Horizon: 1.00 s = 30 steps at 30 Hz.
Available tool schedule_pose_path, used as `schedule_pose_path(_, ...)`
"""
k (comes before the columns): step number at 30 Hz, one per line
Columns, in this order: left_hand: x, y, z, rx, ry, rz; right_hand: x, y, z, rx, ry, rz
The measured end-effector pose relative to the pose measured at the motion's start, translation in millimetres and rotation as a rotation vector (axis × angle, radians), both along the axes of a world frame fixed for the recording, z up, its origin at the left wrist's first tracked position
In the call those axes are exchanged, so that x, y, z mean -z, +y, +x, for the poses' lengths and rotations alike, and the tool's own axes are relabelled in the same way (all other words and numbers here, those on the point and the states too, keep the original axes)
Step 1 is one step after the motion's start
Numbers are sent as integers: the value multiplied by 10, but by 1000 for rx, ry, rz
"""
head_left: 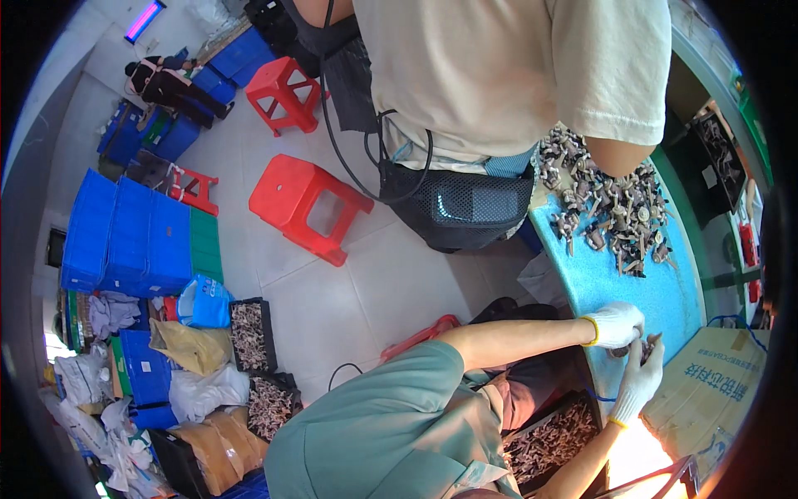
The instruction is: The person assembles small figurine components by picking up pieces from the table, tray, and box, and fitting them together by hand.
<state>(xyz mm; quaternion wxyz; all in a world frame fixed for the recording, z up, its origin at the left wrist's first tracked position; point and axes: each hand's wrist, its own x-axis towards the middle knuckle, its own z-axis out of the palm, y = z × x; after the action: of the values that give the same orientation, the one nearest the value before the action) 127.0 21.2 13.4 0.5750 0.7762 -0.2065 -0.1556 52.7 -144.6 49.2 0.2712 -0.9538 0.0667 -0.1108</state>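
We see the blue tabletop curving along the right of the scene, with a heap of small dark and pale parts at its far end, just beside the arm of a standing person in a cream shirt. The main risk, as we judge it, lies there: that heap sits close to the tabletop's left edge and to the other person's elbow, so a nudge could send parts onto the tiled floor.

Nearer to us, a dark tray of similar parts sits below the tabletop's near edge; anything fumbled at the hands could fall beside it rather than into it.

Our left hand, in a white glove, is curled almost closed with its fingers bent down over a small dark part. Our right hand, also gloved, reaches up from below with its fingers partly folded, meeting the same part from the near side. The view is small and warped here, so we cannot say which hand bears the part's weight. The part is over the near end of the tabletop, left of a cardboard box.
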Motion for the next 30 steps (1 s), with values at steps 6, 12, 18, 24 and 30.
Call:
schedule_pose_path(6, 67, 118, -63, -20, 183, -202, -258, 239, 108, -163, 129, -302)
schedule_pose_path(12, -242, -43, -258, -222, 310, -623, -263, 268, 199, -198, 324, -624)
schedule_pose_path(18, 326, -393, -122, -245, -64, -484, -122, 421, 162, -280, 79, -512)
schedule_pose_path(24, 0, 31, 96, -139, 142, -444, -257, 420, 360, -66, 147, -236)
schedule_pose_path(30, -467, 289, -231, 149, 518, -387, -57, 48, -157, -54, -315, -63)
